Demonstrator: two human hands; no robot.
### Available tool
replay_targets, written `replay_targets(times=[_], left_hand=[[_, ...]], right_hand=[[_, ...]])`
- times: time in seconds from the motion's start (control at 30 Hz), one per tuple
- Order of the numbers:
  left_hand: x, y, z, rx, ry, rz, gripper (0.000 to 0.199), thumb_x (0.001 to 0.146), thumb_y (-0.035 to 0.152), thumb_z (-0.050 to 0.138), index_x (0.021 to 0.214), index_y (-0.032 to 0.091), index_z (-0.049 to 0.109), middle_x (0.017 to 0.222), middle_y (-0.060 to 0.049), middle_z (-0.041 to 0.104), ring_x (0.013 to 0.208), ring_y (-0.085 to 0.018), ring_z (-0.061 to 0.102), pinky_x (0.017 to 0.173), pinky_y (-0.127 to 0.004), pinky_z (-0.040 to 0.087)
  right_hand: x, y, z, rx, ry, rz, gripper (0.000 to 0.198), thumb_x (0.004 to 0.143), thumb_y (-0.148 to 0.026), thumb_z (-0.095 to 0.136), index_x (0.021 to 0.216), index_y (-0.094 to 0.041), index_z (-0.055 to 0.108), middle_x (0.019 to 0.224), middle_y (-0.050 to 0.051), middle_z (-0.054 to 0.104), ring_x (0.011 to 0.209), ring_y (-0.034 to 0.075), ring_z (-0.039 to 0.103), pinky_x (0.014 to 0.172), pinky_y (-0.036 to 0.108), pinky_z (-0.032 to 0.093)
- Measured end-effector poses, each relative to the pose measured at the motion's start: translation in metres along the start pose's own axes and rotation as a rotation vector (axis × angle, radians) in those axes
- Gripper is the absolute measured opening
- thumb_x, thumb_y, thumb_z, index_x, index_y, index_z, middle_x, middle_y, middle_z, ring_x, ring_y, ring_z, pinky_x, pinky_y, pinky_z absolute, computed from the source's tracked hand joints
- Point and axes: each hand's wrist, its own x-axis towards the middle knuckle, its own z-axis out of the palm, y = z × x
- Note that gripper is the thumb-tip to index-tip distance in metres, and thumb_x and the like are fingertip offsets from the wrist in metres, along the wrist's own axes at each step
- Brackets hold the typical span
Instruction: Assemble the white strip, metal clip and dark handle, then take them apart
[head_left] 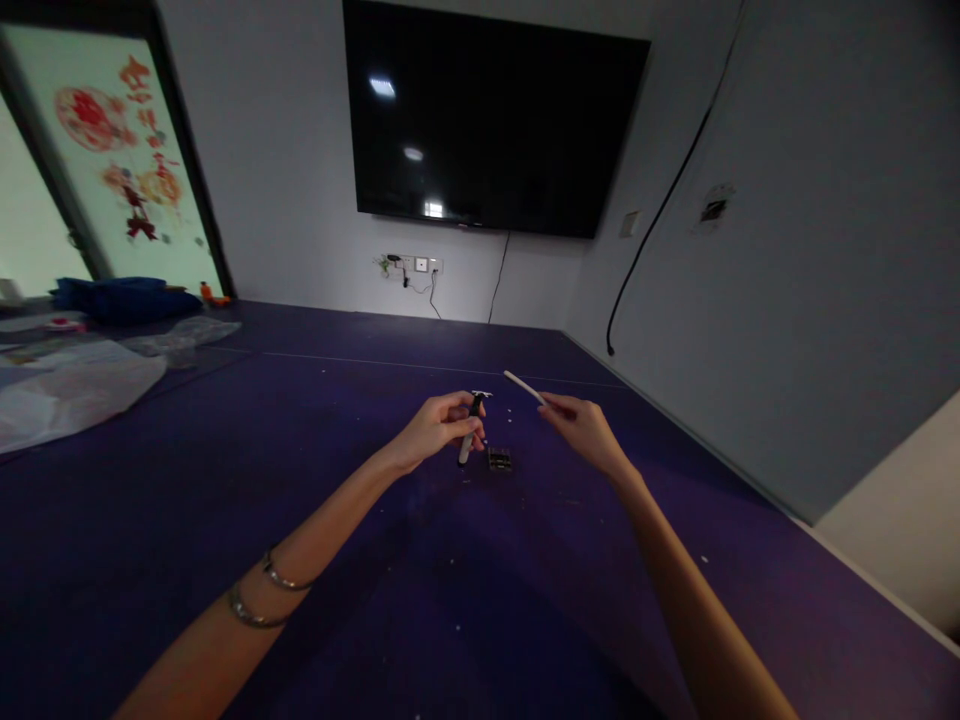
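My left hand (448, 425) is closed around the handle of what looks like a small T-shaped razor (466, 448). Its handle is black and white, slanting up to a thin pale head above my fingers. A slim white stick (523, 386) is pinched in my right hand (581, 425), pointing up and to the left, its far end apart from the razor. On the purple tabletop (337, 600), just below and between both hands, lies a small dark square piece (499, 459) whose kind I cannot make out. White crumbs are scattered around it.
Clear plastic bags (82, 385) and a dark blue cloth bundle (124, 299) lie at the left, near a small orange object (214, 295). A television (495, 120) hangs on the far wall above sockets (421, 265). A black cable (667, 190) dangles along the right wall.
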Motion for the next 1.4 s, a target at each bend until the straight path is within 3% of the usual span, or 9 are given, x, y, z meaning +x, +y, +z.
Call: replay_targets(times=[0.17, 0.33, 0.43, 0.57, 0.93, 1.17, 1.4], left_hand=[[-0.003, 0.012, -0.002, 0.022, 0.023, 0.029, 0.021, 0.075, 0.022, 0.059, 0.092, 0.013, 0.051, 0.075, -0.005, 0.060, 0.065, -0.016, 0.063, 0.058, -0.028, 0.051], [-0.004, 0.017, -0.001, 0.012, 0.046, 0.030, 0.020, 0.075, 0.022, 0.059, 0.092, 0.014, 0.051, 0.076, -0.005, 0.061, 0.067, -0.018, 0.064, 0.059, -0.030, 0.052], [-0.004, 0.017, -0.001, 0.003, 0.049, 0.034, 0.021, 0.075, 0.022, 0.059, 0.093, 0.014, 0.051, 0.077, -0.006, 0.062, 0.067, -0.019, 0.065, 0.057, -0.029, 0.052], [-0.004, 0.014, -0.002, -0.004, 0.036, 0.034, 0.022, 0.075, 0.023, 0.058, 0.094, 0.014, 0.051, 0.078, -0.007, 0.064, 0.067, -0.019, 0.065, 0.055, -0.027, 0.051], [-0.005, 0.015, 0.000, -0.028, 0.033, 0.028, 0.024, 0.073, 0.024, 0.059, 0.093, 0.013, 0.052, 0.075, -0.007, 0.063, 0.063, -0.017, 0.064, 0.054, -0.025, 0.049], [-0.004, 0.010, -0.002, -0.019, 0.026, 0.029, 0.023, 0.074, 0.024, 0.058, 0.093, 0.013, 0.051, 0.074, -0.007, 0.063, 0.062, -0.018, 0.064, 0.051, -0.027, 0.049], [-0.003, 0.008, -0.002, -0.020, 0.027, 0.012, 0.024, 0.074, 0.025, 0.058, 0.094, 0.013, 0.052, 0.075, -0.007, 0.063, 0.063, -0.019, 0.065, 0.052, -0.027, 0.049]], right_hand=[[-0.002, -0.017, -0.004, 0.033, 0.011, 0.038, 0.032, 0.082, -0.036, 0.047, 0.089, -0.014, 0.069, 0.066, 0.004, 0.067, 0.049, 0.011, 0.056, 0.050, 0.021, 0.041], [0.000, -0.013, 0.014, 0.083, -0.032, 0.209, 0.028, 0.080, -0.034, 0.048, 0.088, -0.014, 0.067, 0.070, 0.006, 0.068, 0.050, 0.012, 0.060, 0.046, 0.020, 0.041], [0.001, -0.014, 0.030, -0.065, -0.111, 0.280, 0.024, 0.078, -0.031, 0.050, 0.077, -0.014, 0.068, 0.066, 0.007, 0.068, 0.053, 0.014, 0.061, 0.047, 0.020, 0.040], [-0.007, -0.030, 0.049, -0.309, -0.202, 0.265, 0.020, 0.073, -0.028, 0.054, 0.069, -0.015, 0.069, 0.067, 0.009, 0.069, 0.063, 0.017, 0.064, 0.055, 0.021, 0.040], [-0.040, -0.039, 0.098, -0.485, -0.395, 0.350, 0.028, 0.074, -0.031, 0.047, 0.083, -0.014, 0.068, 0.085, 0.015, 0.068, 0.079, 0.026, 0.065, 0.061, 0.027, 0.043], [-0.050, -0.043, 0.120, -0.498, -0.382, 0.350, 0.031, 0.076, -0.030, 0.045, 0.091, -0.015, 0.067, 0.090, 0.016, 0.068, 0.083, 0.027, 0.065, 0.067, 0.031, 0.046], [-0.053, -0.043, 0.126, -0.491, -0.352, 0.369, 0.031, 0.076, -0.024, 0.044, 0.096, -0.013, 0.065, 0.094, 0.017, 0.066, 0.086, 0.028, 0.064, 0.069, 0.034, 0.047]])
